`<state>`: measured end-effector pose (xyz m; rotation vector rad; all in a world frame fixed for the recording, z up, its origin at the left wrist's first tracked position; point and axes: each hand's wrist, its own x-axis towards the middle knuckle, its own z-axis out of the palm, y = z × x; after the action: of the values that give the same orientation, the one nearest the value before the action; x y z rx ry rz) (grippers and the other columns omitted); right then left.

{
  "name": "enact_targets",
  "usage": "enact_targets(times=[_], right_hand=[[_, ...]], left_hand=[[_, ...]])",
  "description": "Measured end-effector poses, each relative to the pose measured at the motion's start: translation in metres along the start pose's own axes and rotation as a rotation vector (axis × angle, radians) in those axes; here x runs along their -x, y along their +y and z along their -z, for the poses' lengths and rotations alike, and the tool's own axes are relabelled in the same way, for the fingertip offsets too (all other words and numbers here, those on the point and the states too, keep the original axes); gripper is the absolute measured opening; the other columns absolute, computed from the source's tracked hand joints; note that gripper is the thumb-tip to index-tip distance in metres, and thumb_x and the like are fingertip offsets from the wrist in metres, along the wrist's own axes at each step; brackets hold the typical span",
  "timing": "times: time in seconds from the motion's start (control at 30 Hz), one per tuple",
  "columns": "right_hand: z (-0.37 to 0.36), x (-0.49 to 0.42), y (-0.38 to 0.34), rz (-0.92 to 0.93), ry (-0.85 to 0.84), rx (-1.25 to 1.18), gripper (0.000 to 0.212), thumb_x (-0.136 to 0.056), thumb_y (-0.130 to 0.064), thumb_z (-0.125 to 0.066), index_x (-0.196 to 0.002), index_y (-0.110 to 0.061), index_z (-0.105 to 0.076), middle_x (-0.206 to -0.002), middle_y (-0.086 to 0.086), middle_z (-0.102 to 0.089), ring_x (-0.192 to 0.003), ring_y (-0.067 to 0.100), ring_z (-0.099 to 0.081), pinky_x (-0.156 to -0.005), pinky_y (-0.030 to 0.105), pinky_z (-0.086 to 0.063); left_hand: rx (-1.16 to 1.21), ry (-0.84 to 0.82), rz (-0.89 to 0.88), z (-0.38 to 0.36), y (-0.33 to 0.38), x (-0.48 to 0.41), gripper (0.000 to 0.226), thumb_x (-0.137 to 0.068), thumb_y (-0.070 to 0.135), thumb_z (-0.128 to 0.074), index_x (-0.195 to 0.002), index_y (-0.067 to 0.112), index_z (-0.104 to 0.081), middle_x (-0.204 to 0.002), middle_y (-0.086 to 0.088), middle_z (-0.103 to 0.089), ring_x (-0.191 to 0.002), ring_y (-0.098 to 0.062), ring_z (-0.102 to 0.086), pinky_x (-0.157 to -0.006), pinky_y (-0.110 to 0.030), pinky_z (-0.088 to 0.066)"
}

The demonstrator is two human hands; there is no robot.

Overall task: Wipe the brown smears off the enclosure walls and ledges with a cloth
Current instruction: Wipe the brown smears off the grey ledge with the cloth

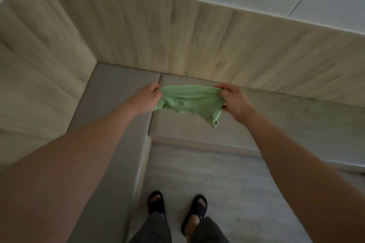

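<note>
Walls [177, 41] first: pale wood-grain panels meet at a corner, the back one carrying a faint yellowish patch low down. The light is dim and the picture soft, so brown smears are hard to pick out. Below the walls runs the grey ledge [296, 116], wrapping round the corner, with a few dull marks towards its right end. And there's the cloth [189, 100], green and frayed, up in the air over the ledge, touching no surface. It's stretched between the two hands. The left hand [147, 99] pinches one bunched end and the right hand [235, 100] grips the other, fingers curled in. By the look of it no wiping is under way, and walls and ledge all wait.
</note>
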<state>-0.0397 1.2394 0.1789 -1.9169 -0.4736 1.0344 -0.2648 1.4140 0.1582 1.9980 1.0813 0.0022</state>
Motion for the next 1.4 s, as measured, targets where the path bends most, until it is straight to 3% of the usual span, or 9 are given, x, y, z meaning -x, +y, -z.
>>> enact_targets(times=[0.2, 0.33, 0.47, 0.63, 0.83, 1.03, 1.2, 1.3, 1.4], right_hand=[[-0.058, -0.078, 0.174, -0.141, 0.029, 0.021, 0.041, -0.092, -0.002, -0.045, -0.084, -0.027, -0.076, -0.077, -0.002, -0.073, -0.079, 0.023, -0.069, -0.086, 0.063, -0.058], [-0.086, -0.134, 0.261, -0.141, 0.032, 0.085, 0.03, -0.08, -0.019, -0.051, -0.094, -0.03, -0.075, -0.092, 0.0, -0.075, -0.086, 0.023, -0.07, -0.088, 0.056, -0.06], [-0.116, -0.191, 0.331, 0.145, 0.105, 0.57, 0.037, -0.092, -0.008, -0.057, -0.127, -0.017, -0.067, -0.129, 0.016, -0.058, -0.117, 0.036, -0.055, -0.105, 0.043, -0.045], [-0.163, -0.219, 0.398, 0.607, -0.061, 0.866, 0.039, -0.092, -0.028, -0.053, -0.127, -0.018, -0.067, -0.128, 0.013, -0.056, -0.115, 0.037, -0.052, -0.099, 0.049, -0.05], [-0.173, -0.231, 0.432, 0.765, -0.078, 1.129, 0.056, -0.105, -0.046, -0.041, -0.153, -0.019, -0.049, -0.152, 0.012, -0.049, -0.146, 0.035, -0.039, -0.124, 0.054, -0.027], [-0.19, -0.278, 0.413, 0.733, -0.037, 1.23, 0.061, -0.109, -0.047, -0.024, -0.162, -0.019, -0.032, -0.165, 0.008, -0.034, -0.158, 0.034, -0.016, -0.129, 0.053, -0.008], [-0.201, -0.306, 0.392, 0.823, 0.028, 1.2, 0.059, -0.107, -0.042, -0.031, -0.154, -0.009, -0.046, -0.16, 0.011, -0.042, -0.153, 0.039, -0.027, -0.127, 0.055, -0.016], [-0.2, -0.294, 0.405, 0.904, -0.08, 1.138, 0.064, -0.106, -0.044, -0.03, -0.152, -0.003, -0.046, -0.157, 0.017, -0.045, -0.147, 0.038, -0.039, -0.124, 0.048, -0.027], [-0.189, -0.276, 0.423, 0.911, -0.188, 1.175, 0.072, -0.105, -0.054, -0.019, -0.162, -0.01, -0.03, -0.168, 0.014, -0.026, -0.157, 0.032, -0.019, -0.129, 0.044, -0.012]], left_hand=[[-0.033, -0.048, 0.17, -0.114, -0.12, -0.047, 0.026, -0.095, 0.007, -0.052, -0.12, 0.009, -0.061, -0.112, -0.018, -0.068, -0.092, -0.029, -0.061, -0.074, -0.028, -0.038], [-0.071, 0.035, 0.245, -0.174, -0.191, -0.086, 0.029, -0.092, 0.005, -0.056, -0.12, 0.009, -0.063, -0.115, -0.018, -0.069, -0.106, -0.037, -0.065, -0.084, -0.031, -0.043], [-0.328, 0.252, 0.229, -0.236, -0.253, -0.124, 0.038, -0.08, 0.022, -0.05, -0.109, -0.001, -0.059, -0.113, -0.027, -0.059, -0.105, -0.047, -0.055, -0.094, -0.048, -0.043], [-0.338, 0.111, 0.124, -0.334, -0.28, -0.131, 0.068, -0.087, 0.044, -0.036, -0.128, -0.008, -0.055, -0.132, -0.032, -0.052, -0.123, -0.048, -0.047, -0.11, -0.05, -0.03], [-0.49, 0.116, 0.054, -0.371, -0.302, -0.148, 0.094, -0.092, 0.062, -0.001, -0.163, 0.001, 0.001, -0.172, -0.016, 0.007, -0.159, -0.029, 0.012, -0.129, -0.043, 0.008], [-0.502, 0.244, 0.08, -0.363, -0.3, -0.198, 0.095, -0.09, 0.066, -0.003, -0.164, 0.006, 0.002, -0.172, -0.013, 0.007, -0.159, -0.026, 0.011, -0.129, -0.043, 0.006], [-0.508, 0.225, 0.069, -0.334, -0.302, -0.236, 0.083, -0.104, 0.058, -0.029, -0.165, 0.011, 0.003, -0.173, -0.01, 0.01, -0.159, -0.025, 0.011, -0.128, -0.04, 0.008], [-0.517, 0.237, 0.057, -0.338, -0.306, -0.23, 0.081, -0.105, 0.058, -0.024, -0.164, 0.011, 0.003, -0.173, -0.01, 0.01, -0.159, -0.025, 0.012, -0.128, -0.04, 0.008], [-0.53, 0.315, 0.032, -0.357, -0.314, -0.199, 0.087, -0.099, 0.064, -0.011, -0.164, 0.009, 0.0, -0.173, -0.012, 0.007, -0.159, -0.026, 0.01, -0.129, -0.042, 0.006]])
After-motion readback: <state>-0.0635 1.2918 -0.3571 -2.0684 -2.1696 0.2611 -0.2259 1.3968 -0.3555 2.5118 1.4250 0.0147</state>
